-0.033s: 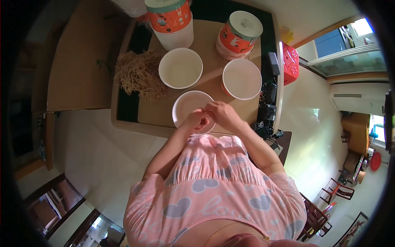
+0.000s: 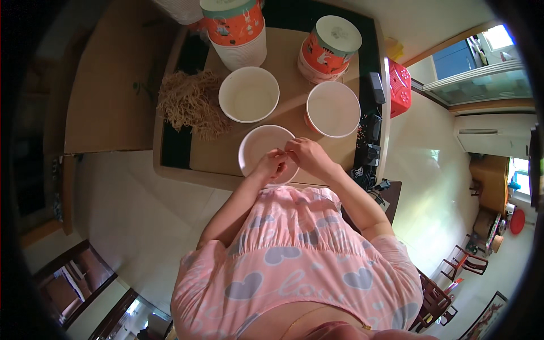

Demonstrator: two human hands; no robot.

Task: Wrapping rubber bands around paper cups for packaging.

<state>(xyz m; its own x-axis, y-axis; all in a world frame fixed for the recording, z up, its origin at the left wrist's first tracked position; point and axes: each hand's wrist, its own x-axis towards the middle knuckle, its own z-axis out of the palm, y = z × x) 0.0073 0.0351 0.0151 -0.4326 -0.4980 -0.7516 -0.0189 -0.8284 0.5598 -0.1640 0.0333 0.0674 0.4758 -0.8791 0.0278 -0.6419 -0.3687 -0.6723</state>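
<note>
A round white paper tub (image 2: 258, 144) stands at the table's near edge, right in front of me. My left hand (image 2: 270, 165) is over its opening with the fingers curled in. At the tub's right rim my right hand (image 2: 309, 156) pinches, its fingertips close to those of the left. What lies between the fingertips is too small to make out. A second white tub (image 2: 249, 94) sits behind, and a third (image 2: 333, 109) to the right, both open side up. Left of them lies a loose heap of beige strings (image 2: 190, 105).
Upside-down stacks of orange-and-green paper tubs (image 2: 233, 25) (image 2: 331, 45) stand at the back. Black adapters and cables (image 2: 369, 154) line the table's right edge. A large cardboard box (image 2: 113, 85) is at the left, a red plastic stool (image 2: 400, 89) beyond the right edge.
The near tub has shifted very slightly to the right. Both hands stay at its rim, with the fingertips a little moved and the right hand slightly higher.
</note>
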